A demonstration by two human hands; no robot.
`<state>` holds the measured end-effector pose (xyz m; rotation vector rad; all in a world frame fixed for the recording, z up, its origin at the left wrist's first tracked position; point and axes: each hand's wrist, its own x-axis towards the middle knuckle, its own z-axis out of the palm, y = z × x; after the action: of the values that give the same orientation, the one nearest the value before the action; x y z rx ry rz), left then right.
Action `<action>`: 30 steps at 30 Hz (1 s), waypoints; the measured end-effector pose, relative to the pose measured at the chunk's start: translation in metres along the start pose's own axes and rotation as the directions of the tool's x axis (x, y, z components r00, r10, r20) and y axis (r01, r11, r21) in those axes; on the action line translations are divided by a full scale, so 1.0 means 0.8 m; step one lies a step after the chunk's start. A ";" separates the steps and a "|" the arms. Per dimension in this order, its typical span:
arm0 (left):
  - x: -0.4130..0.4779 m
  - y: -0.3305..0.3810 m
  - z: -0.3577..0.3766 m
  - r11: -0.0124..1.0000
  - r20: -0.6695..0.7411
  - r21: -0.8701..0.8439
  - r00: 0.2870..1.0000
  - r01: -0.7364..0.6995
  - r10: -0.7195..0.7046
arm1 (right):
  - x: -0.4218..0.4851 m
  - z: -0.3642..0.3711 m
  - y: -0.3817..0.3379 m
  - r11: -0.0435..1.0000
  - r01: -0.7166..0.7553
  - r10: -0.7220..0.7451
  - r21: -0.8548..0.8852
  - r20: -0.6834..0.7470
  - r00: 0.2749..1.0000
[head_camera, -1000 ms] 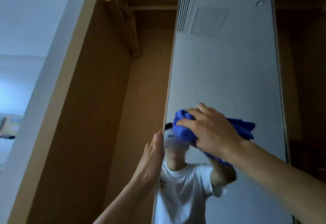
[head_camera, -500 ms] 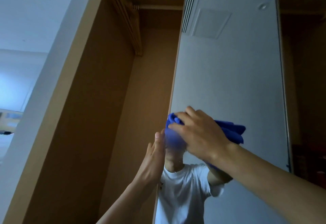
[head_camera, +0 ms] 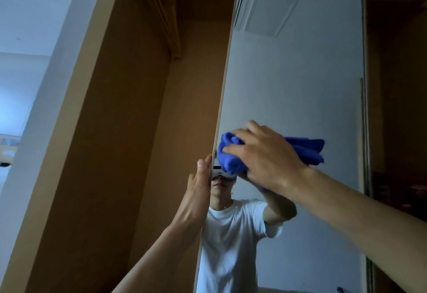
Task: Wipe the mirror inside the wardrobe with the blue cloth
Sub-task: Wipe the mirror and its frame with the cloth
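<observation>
Here, blue cloth [head_camera: 233, 156] bunched under right hand [head_camera: 265, 156] fingers [head_camera: 233, 148], against mirror [head_camera: 295, 85]

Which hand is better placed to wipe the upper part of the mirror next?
The right hand: it grips the blue cloth against the mirror. The left hand holds no cloth and rests on the mirror's edge.

The right hand [head_camera: 265, 161] grips the bunched blue cloth [head_camera: 231, 161] and presses it to the mirror [head_camera: 295, 89] near its left edge. The left hand [head_camera: 198, 191], fingers straight, rests flat along that edge. Left of it opens the brown wardrobe [head_camera: 115, 142], with a slatted wooden rack [head_camera: 161, 15] high on its wall.
</observation>
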<state>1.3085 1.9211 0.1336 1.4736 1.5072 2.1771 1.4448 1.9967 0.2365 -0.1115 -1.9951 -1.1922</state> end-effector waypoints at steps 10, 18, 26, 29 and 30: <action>-0.003 0.006 0.007 0.999 -0.069 0.034 0.997 0.023 -0.021 | -0.026 -0.004 0.023 0.990 -0.121 0.119 0.078 0.020 0.993; -0.006 0.013 0.012 0.993 -0.073 0.100 0.996 0.068 -0.061 | -0.094 0.026 -0.033 0.979 0.149 -0.162 0.137 0.090 0.983; -0.012 0.006 0.010 0.998 -0.073 0.062 0.997 0.009 -0.005 | -0.055 0.008 0.043 0.981 -0.143 0.143 0.129 0.010 0.990; -0.009 -0.008 0.010 0.996 -0.071 0.069 0.997 0.049 -0.044 | -0.091 0.020 0.013 0.979 -0.030 0.025 0.201 0.029 0.999; -0.008 -0.012 0.011 0.994 -0.085 0.105 0.996 0.035 -0.026 | -0.104 0.022 0.006 0.975 0.002 -0.014 0.224 0.049 0.999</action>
<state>1.3144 1.9284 0.1222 1.3959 1.6864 2.1982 1.4932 2.0382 0.1800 -0.0195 -2.1611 -0.9693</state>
